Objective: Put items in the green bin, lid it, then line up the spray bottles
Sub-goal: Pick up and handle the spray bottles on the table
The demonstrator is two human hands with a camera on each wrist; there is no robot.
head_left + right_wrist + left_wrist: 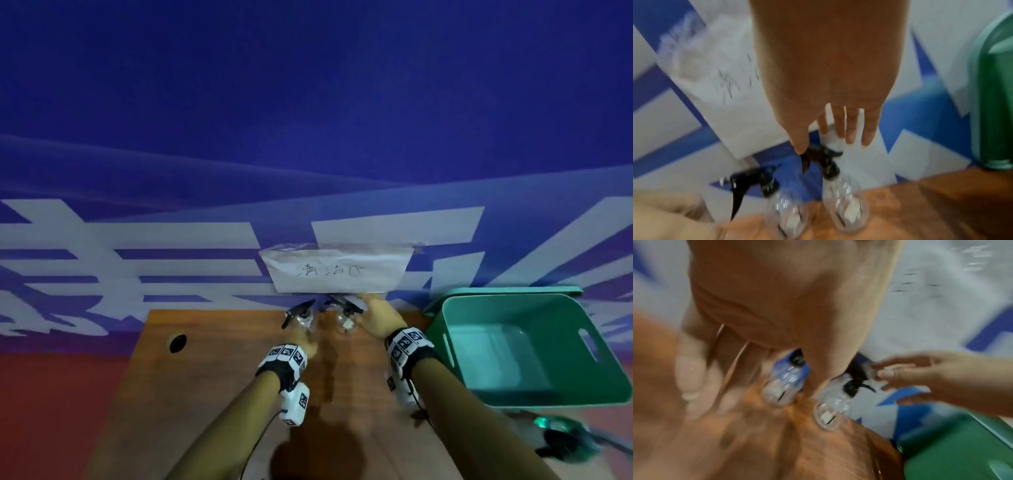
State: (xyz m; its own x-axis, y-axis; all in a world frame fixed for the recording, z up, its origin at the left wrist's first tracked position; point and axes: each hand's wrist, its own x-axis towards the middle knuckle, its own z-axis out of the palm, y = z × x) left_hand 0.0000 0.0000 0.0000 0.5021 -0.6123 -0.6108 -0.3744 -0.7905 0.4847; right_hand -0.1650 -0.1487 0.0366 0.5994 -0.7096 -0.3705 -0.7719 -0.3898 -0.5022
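1. Blue backdrop (308,102) with big white lettering fills the upper half of the head view.
2. Wooden table (212,394), a dark round hole (177,342) near its back left corner.
3. Green bin (534,394) sits on the table's right side, open on top, tilted in view; looks empty inside. A green slab, probably the lid (507,291), lies behind or under its far edge, can't tell which.
4. White paper sign (337,270) with handwriting taped to the backdrop, right above the bottles.
5. Right hand (376,317) reaches to the right spray bottle's top; fingers (840,123) straight and close together, thumb tip at the black trigger head. Grip or only touch: cannot tell, blurred.
6. Left hand (306,346) just in front of the left spray bottle; fingers (692,369) long and loosely spread, holding nothing as far as the blur shows.
7. Left spray bottle (301,320) and right spray bottle (346,322): clear bodies, black trigger heads, upright, side by side at the table's back edge, small gap between.
8. Dark and teal object (561,438) at lower right, too blurred to identify.
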